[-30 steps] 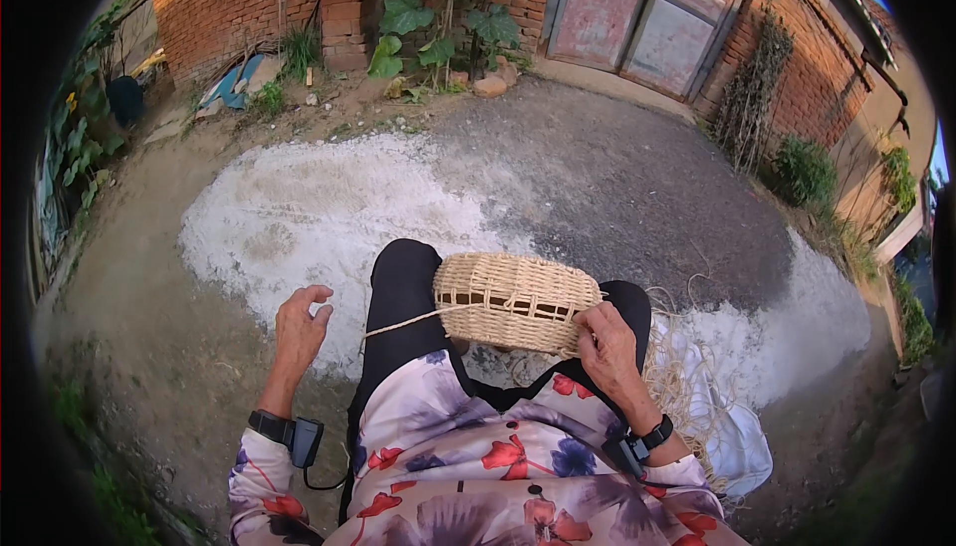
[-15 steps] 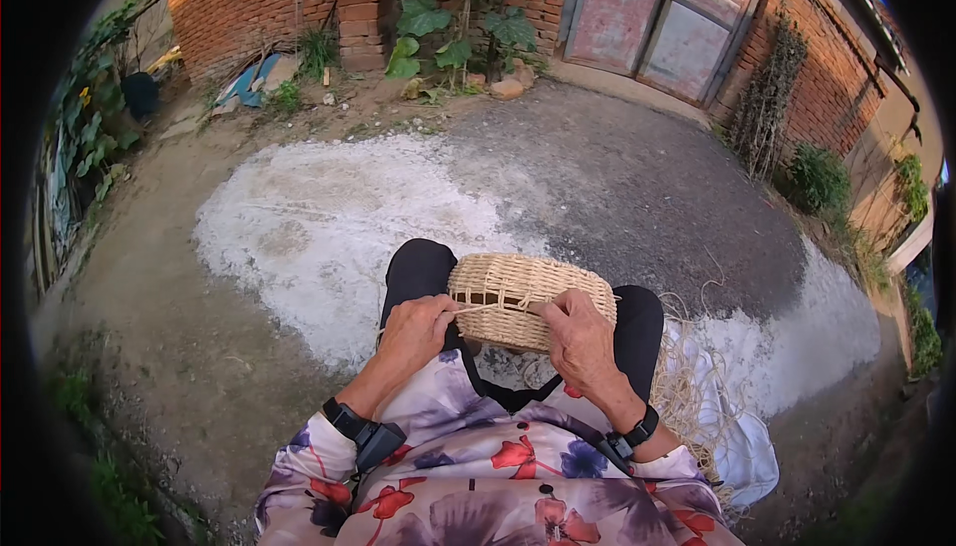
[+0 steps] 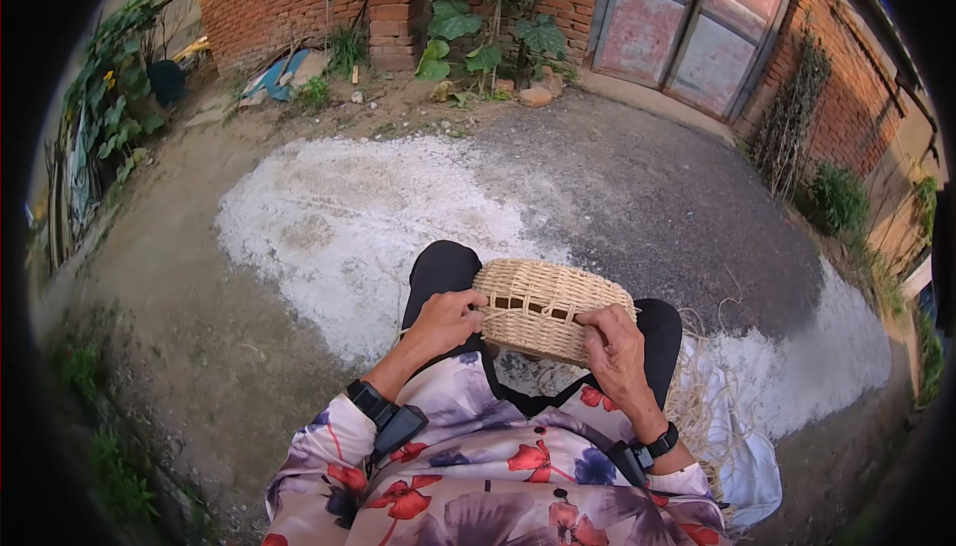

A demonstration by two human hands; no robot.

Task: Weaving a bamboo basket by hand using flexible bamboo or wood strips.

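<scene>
A pale woven straw basket [image 3: 558,282] rests between my knees, with a dark slot [image 3: 523,307] across its side, bridged by several short strands. My left hand [image 3: 445,322] is closed on the basket's left edge, its thumb and fingertips at the slot's left end. At the slot's right end my right hand [image 3: 614,347] is closed, thumb and index finger pinching the weave. Whether a loose strand lies between those fingertips is too small to tell.
Beside my right leg lies a tangle of loose straw strands [image 3: 697,397] on a white sack [image 3: 752,476]. White powdery material [image 3: 349,198] and dark grit [image 3: 657,208] cover the ground ahead. Farther off stand a brick wall [image 3: 269,8], a climbing plant [image 3: 488,13] and a metal double door [image 3: 687,28].
The view has shifted, so everything sits farther right. The strand stretched from my left hand along the slot no longer shows there. My right hand has moved to the slot's right end.
</scene>
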